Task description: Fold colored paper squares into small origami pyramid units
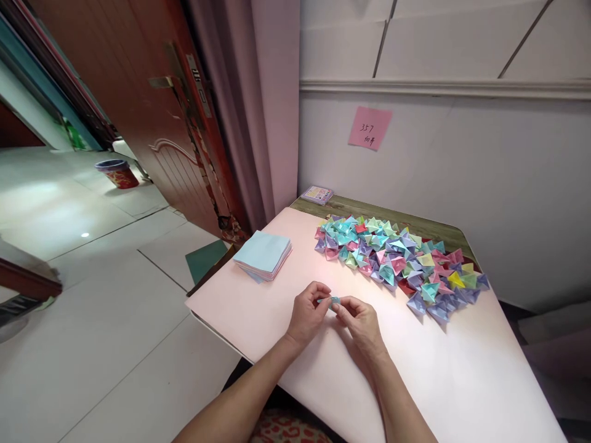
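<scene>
Bare forearms (249, 392) over pale-pink tabletop (462, 381), person's left hand (306, 315) and right hand (363, 323) pinching blue folded paper (335, 301) near multicoloured origami pile (392, 266).

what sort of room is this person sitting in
Probably a room in a home, though a small workspace is possible: a reddish-brown panelled door stands open, a mauve curtain hangs beside it, and folded paper pieces are heaped on a pale pink-topped table.
</scene>
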`<state>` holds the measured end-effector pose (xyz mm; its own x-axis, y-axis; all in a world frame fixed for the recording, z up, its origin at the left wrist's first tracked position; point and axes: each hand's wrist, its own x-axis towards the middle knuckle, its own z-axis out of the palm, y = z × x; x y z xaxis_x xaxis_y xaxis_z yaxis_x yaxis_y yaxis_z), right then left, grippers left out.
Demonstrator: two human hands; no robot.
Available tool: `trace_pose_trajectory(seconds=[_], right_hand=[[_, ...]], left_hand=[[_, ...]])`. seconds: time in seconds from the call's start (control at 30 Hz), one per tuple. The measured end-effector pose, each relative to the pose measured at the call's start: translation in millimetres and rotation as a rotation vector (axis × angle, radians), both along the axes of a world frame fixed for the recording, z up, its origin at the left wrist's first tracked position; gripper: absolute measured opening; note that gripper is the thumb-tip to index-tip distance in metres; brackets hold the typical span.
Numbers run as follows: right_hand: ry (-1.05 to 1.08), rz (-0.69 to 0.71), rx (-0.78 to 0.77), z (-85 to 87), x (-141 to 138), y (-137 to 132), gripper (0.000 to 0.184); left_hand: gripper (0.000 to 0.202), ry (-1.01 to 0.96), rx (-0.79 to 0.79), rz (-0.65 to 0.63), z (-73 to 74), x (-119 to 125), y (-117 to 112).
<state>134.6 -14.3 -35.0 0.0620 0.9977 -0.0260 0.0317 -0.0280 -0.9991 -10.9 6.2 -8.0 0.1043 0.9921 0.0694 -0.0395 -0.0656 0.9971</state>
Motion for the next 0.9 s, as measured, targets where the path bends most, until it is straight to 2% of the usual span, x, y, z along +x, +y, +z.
trace_pose_trajectory(seconds=[0.07, 0.17, 0.3, 0.4, 0.53, 0.63, 0.77, 0.9], right_hand=[[-0.041, -0.046, 0.015, 0.1, 1, -1, 0.033], [-0.061, -0.094, 0.042, 2.4, 2, -2, 0.033], [-0.021, -0.082, 0.059, 6.2, 1, -2, 0.033], [0.044, -0.018, 0.031, 7.7, 0, -1, 0.034], [0.073, 0.007, -0.001, 7.0, 0, -1, 0.035], [0.117, -0.032, -0.012, 3.6, 0, 0, 0.033], [0.275, -0.134, -0.091, -0.9, 2, 1, 0.037], [0.355, -0.144, -0.125, -0.7, 2, 2, 0.040]], left_hand=[[0.017, -0.029, -0.015, -0.003, -1.2, 0, 0], [0.027, -0.163, -0.146, -0.013, -6.5, 1, 0], [0.028, -0.242, -0.294, -0.064, -12.7, -1, 3], [0.027, -0.239, -0.279, -0.086, -11.1, -5, 5], [0.024, -0.123, -0.258, -0.153, -4.3, -9, 6], [0.024, -0.114, -0.256, -0.148, -2.0, -8, 4], [0.024, -0.188, -0.215, -0.044, -0.7, -5, 2], [0.015, -0.157, -0.190, -0.069, 2.7, -3, 0]])
